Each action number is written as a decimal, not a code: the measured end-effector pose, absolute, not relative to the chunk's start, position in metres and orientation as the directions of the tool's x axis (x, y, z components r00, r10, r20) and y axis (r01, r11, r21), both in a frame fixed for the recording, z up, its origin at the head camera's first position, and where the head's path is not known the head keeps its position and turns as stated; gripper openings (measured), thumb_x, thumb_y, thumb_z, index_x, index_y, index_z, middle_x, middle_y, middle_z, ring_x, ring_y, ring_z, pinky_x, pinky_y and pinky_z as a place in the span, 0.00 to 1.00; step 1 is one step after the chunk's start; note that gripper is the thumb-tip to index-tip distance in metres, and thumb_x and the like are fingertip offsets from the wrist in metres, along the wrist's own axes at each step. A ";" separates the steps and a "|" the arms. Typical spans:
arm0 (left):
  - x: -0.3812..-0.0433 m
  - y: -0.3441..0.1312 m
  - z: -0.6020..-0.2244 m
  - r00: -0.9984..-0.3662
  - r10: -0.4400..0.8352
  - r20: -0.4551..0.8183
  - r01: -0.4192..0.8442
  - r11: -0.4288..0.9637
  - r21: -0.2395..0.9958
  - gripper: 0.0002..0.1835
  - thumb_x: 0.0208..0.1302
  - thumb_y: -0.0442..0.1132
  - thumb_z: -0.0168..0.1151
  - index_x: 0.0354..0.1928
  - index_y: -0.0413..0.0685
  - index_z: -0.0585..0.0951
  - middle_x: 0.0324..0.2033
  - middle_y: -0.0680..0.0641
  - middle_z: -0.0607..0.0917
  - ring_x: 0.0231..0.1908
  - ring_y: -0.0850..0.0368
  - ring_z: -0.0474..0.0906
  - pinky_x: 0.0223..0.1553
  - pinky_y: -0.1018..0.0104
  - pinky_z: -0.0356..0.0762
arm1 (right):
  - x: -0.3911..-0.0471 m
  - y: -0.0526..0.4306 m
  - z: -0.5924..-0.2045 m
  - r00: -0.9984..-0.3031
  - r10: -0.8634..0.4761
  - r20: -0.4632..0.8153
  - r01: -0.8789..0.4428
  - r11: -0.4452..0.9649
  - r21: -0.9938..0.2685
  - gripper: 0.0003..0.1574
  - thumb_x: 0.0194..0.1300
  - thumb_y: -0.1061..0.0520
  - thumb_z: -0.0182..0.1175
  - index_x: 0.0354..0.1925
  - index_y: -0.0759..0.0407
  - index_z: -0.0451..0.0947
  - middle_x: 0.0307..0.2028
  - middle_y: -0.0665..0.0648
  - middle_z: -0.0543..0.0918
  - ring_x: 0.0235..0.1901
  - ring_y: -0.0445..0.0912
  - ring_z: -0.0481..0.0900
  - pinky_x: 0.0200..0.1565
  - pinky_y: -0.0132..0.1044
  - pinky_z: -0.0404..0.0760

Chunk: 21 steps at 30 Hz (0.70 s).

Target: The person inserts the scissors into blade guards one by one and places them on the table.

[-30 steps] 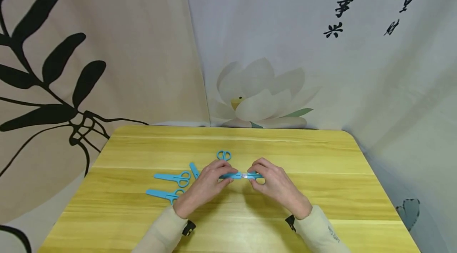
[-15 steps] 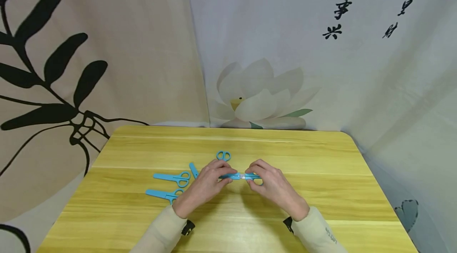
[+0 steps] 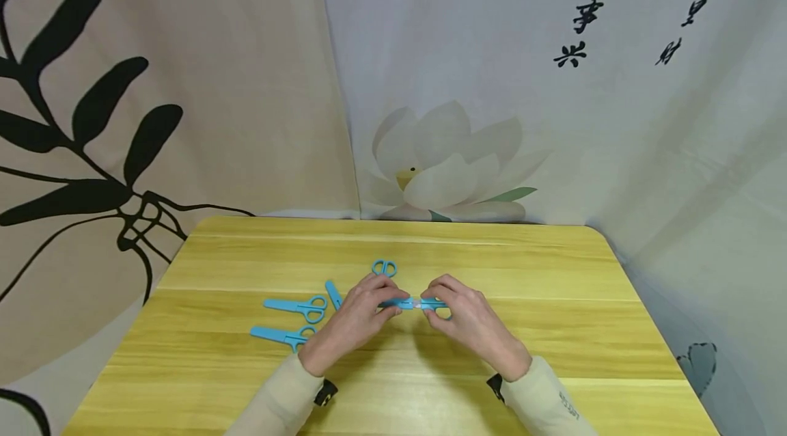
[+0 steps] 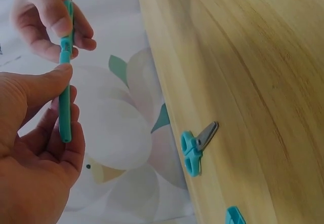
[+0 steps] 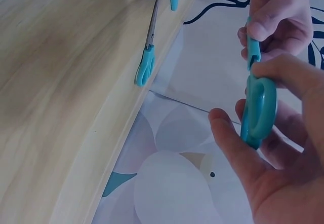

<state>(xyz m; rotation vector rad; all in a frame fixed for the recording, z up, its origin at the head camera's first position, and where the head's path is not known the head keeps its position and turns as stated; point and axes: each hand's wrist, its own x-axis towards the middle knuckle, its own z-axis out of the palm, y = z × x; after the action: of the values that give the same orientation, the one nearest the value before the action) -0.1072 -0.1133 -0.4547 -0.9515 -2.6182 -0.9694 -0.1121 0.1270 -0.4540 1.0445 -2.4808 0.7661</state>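
My left hand (image 3: pixel 363 309) pinches a light-blue blade cover (image 4: pixel 65 102) between thumb and fingers. Lined up with it, a pair of light-blue scissors (image 5: pixel 272 105) is gripped at the handle by my right hand (image 3: pixel 467 309). The blades sit mostly inside the cover, with a short bright stretch showing between cover and handle in the head view. Both hands are in front of me over the middle of the table. Behind the left hand lie uncovered scissors (image 4: pixel 206 135) with metal blades bare, and a loose blue cover (image 3: pixel 334 294), partly hidden by that hand.
Two pairs of blue scissors with covered blades, an upper pair (image 3: pixel 289 305) and a lower pair (image 3: pixel 273 333), lie left of the left hand. The wooden table (image 3: pixel 553 327) ends at a printed curtain (image 3: pixel 467 46) at the back.
My right hand has shifted slightly left, bringing the scissors' handle a little closer to the cover. The left hand stays nearly still, and the things on the table have not moved.
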 end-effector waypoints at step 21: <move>-0.111 -0.107 -0.455 -0.748 0.522 0.411 0.664 0.579 0.473 0.10 0.64 0.34 0.73 0.46 0.46 0.89 0.40 0.53 0.82 0.41 0.57 0.76 0.43 0.65 0.80 | -0.115 0.130 -0.452 -0.661 -0.554 0.506 -0.743 0.576 -0.341 0.15 0.55 0.63 0.79 0.40 0.59 0.85 0.42 0.50 0.82 0.35 0.41 0.84 0.34 0.29 0.83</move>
<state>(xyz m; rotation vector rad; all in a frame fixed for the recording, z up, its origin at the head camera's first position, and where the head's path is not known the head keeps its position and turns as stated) -0.1114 -0.1065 -0.4551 -0.9864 -2.5837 -0.9145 -0.1146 0.1300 -0.4523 1.0560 -2.4666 0.7667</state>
